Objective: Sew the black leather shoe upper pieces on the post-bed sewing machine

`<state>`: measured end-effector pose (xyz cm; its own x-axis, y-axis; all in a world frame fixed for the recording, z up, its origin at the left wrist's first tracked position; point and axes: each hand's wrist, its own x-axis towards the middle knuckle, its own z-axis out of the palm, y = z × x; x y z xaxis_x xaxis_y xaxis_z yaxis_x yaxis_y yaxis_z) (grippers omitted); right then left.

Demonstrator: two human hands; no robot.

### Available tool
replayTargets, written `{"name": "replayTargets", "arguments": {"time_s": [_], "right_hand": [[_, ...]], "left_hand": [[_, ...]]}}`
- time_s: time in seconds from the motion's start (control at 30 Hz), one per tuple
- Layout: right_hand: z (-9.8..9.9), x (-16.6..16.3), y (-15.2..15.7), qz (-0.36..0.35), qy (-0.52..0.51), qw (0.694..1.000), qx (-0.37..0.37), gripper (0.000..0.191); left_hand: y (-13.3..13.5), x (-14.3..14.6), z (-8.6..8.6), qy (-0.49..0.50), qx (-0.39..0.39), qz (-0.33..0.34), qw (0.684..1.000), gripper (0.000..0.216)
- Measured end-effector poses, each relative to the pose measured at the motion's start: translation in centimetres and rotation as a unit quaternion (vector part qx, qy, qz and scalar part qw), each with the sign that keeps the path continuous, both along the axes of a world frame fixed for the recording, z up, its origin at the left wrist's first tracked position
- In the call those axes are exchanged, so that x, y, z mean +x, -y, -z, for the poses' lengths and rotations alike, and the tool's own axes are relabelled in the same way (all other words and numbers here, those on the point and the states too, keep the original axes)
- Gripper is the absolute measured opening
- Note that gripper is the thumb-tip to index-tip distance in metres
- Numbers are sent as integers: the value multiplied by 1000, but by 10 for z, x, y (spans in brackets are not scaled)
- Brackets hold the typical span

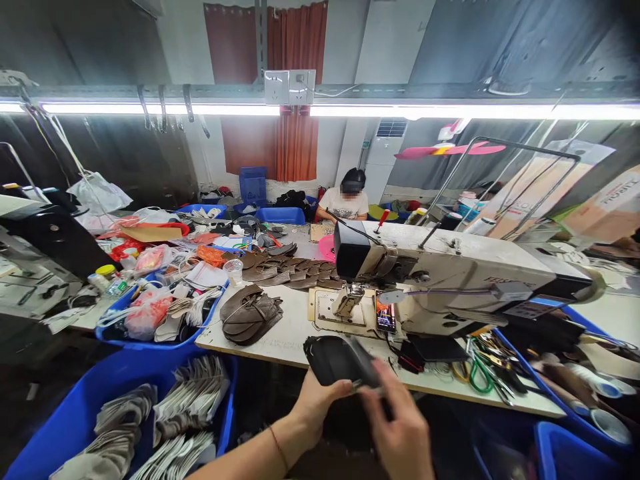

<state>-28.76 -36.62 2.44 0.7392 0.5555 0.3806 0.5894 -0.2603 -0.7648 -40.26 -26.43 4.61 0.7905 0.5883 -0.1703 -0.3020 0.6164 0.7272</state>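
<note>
My left hand grips a dark, curved stack of black leather-like pieces, its thumb lying along the near edge. At the right end of these pieces, my right hand has its fingers closed on the edge; motion blurs the fingers and that end. Both hands are in front of the table's near edge, below the sewing machine. A bundle of brown pieces lies on the tabletop to the left, with rows of similar brown pieces behind it.
A phone leans by the machine. Scissors and other tools lie at the right front. Blue bins holding stacked pieces stand at lower left, more bins at right. Another person sits across the table.
</note>
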Motion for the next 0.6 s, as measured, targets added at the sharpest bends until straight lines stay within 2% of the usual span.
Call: {"name": "replayTargets", "arguments": {"time_s": [0.03, 0.07, 0.13, 0.17, 0.23, 0.3, 0.37, 0.47, 0.53, 0.6], "right_hand": [[0, -15, -1, -54, 96, 994, -15, 72], [0, -29, -2, -70, 176, 982, -23, 81], [0, -49, -5, -58, 264, 961, -52, 95], [-1, -54, -6, -42, 269, 960, -59, 95], [-5, -52, -5, -42, 218, 974, -52, 75], [-13, -39, -2, -47, 115, 992, -23, 57], [-21, -24, 1, -42, -4, 999, -3, 56], [-26, -9, 3, -60, -131, 990, -13, 65], [-25, -8, 3, -72, -148, 986, -16, 63], [-20, -13, 1, -47, -118, 992, 11, 62]], "left_hand": [[0, 0, 0, 13, 1, 11, 1000, 67], [0, -1, 1, 33, 1, 22, 999, 65], [1, -3, 1, 79, 5, 46, 996, 65], [1, -3, -1, 95, 8, 55, 994, 67], [2, -2, -6, 86, 7, 53, 995, 70], [2, 0, -14, 53, 4, 36, 998, 72], [4, 3, -22, 43, 13, 15, 999, 71], [7, 6, -25, 28, 30, -18, 999, 70], [10, 8, -21, 2, 34, -33, 999, 68], [13, 11, -14, -16, 37, -46, 998, 67]]}}
